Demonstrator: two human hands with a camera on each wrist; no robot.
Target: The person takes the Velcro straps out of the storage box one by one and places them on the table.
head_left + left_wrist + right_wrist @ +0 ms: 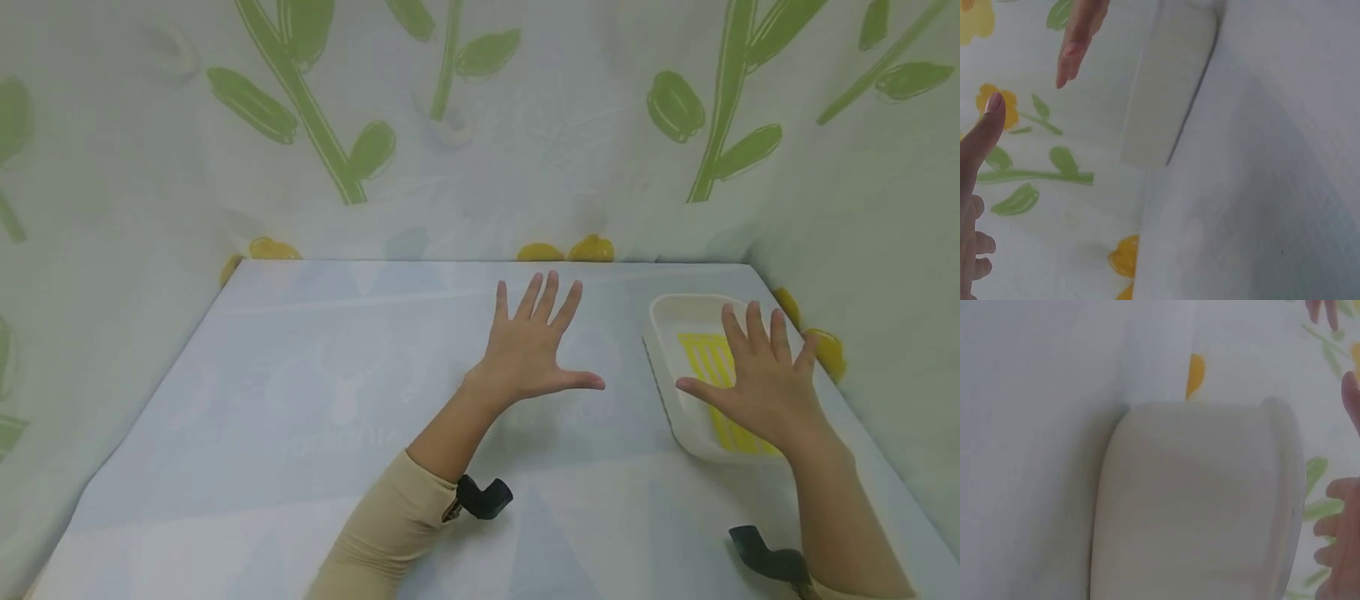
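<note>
My left hand (521, 358) is held over the middle of the table, its fingers straight and spread, with nothing in it. To the right, my right hand (772, 392) hovers over a white tray (663, 392), fingers likewise spread and holding nothing. The tray has rounded corners and a yellow striped bottom (708, 358), partly hidden behind the right hand. In the left wrist view the tray's side wall (1166, 81) shows beyond the left thumb (988, 125). The right wrist view shows the tray's outer wall (1191, 500) close up, beside the fingers of the right hand (1344, 544).
A pale table (300, 383) with faint patterns spreads under both hands. White cloth walls (525, 167) printed with green leaves and yellow flowers surround its back and sides. The tray stands near the table's right edge. A black wrist mount (483, 497) sits at the left sleeve.
</note>
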